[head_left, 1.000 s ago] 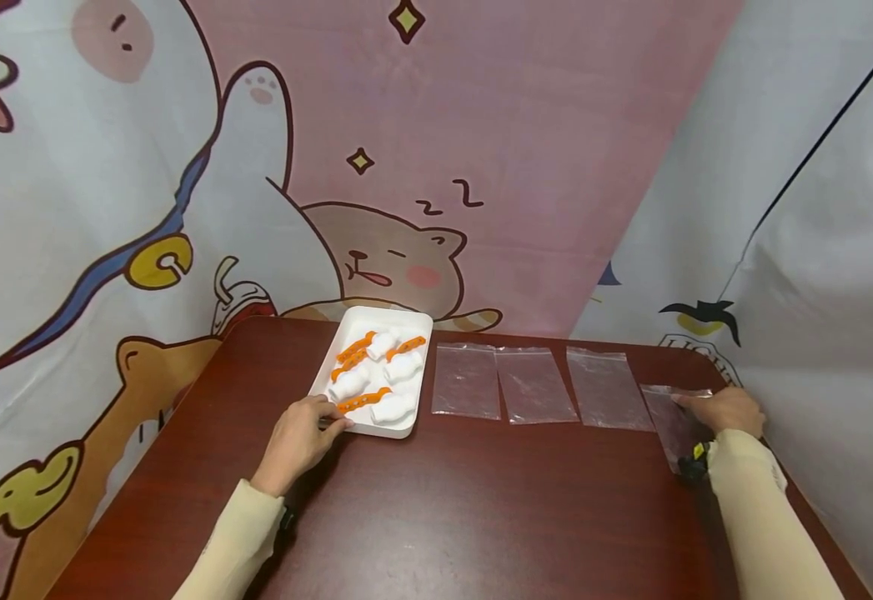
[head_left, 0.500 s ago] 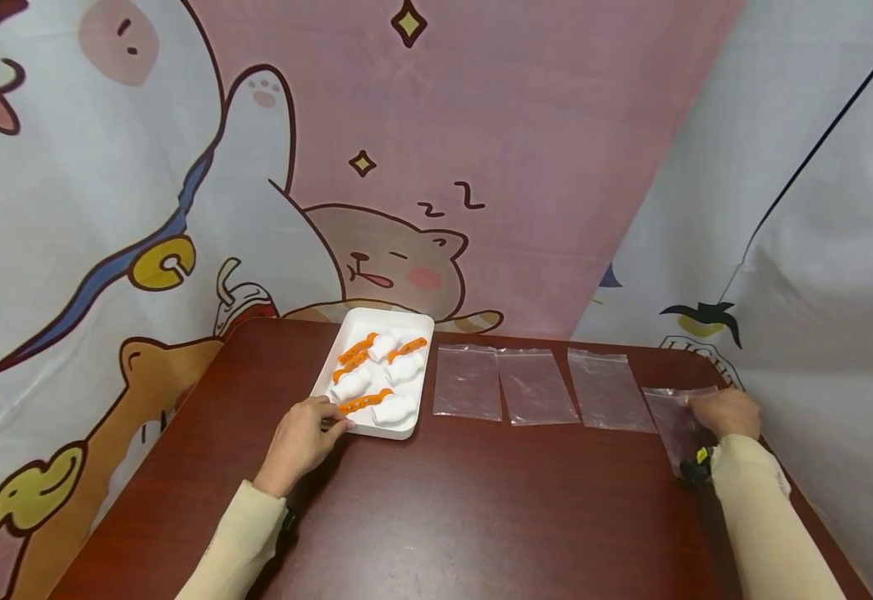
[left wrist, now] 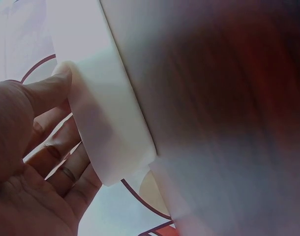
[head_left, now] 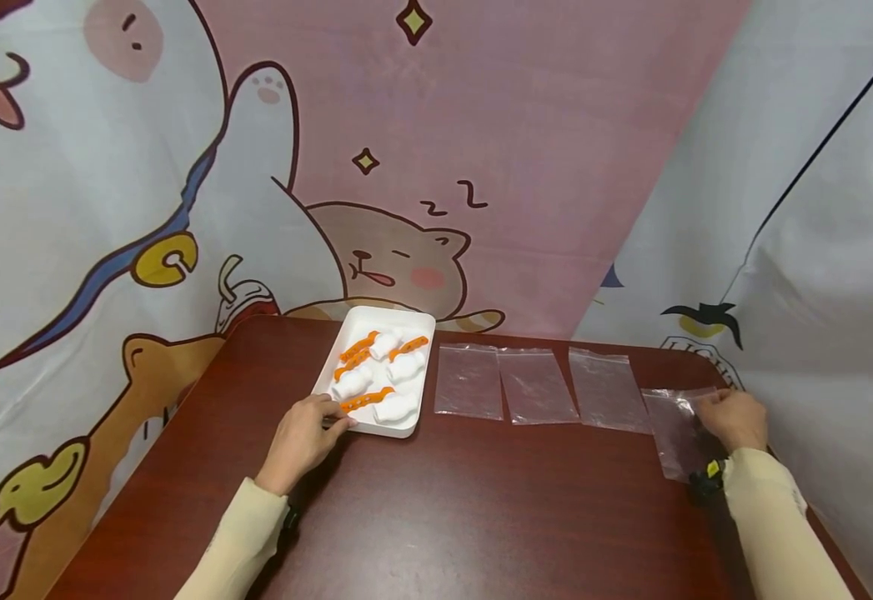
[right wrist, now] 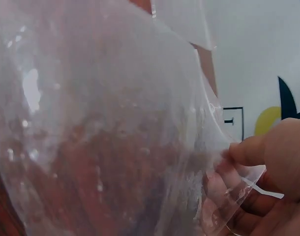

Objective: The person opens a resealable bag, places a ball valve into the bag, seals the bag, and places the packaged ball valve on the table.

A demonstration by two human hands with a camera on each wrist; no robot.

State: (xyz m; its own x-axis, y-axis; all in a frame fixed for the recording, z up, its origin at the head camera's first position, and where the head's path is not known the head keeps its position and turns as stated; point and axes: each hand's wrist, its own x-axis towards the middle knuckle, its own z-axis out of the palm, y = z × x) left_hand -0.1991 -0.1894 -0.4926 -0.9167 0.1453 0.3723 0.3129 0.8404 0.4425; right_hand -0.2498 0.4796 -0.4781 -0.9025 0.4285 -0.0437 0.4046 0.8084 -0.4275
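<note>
The right hand [head_left: 738, 418] has fingers and thumb pinched on the upper right corner of the rightmost bag [head_left: 672, 429], whose thin, crinkly clear film spreads to the left of those fingers; a light hold near the zip edge, rubbing the plies apart, should serve better than a hard tug. The left hand [head_left: 303, 442] grips the near left corner of a smooth, rigid white tray [head_left: 382, 430], which should stay steady so the perforated orange strips [head_left: 367, 399] and soft-looking, rounded white pieces [head_left: 396, 407] beyond its fingers do not slide.
</note>
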